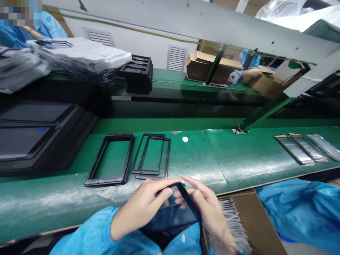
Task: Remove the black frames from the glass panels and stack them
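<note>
Both my hands hold a dark glossy screen panel [175,214] just in front of my body, below the table's front edge. My left hand [142,207] wraps its left side, fingers curled over the top edge. My right hand [209,209] grips the right edge, fingers pinched near the top corner. On the green mat in front lie a stack of thick black frames [110,160] and thinner black frames [152,156].
Black trays with dark panels [32,136] stand at the left. Three silvery strips [308,148] lie at the right. A cardboard box with ribbed parts [236,219] sits by my right wrist. Another person's hand [256,72] works beyond a far belt [175,76].
</note>
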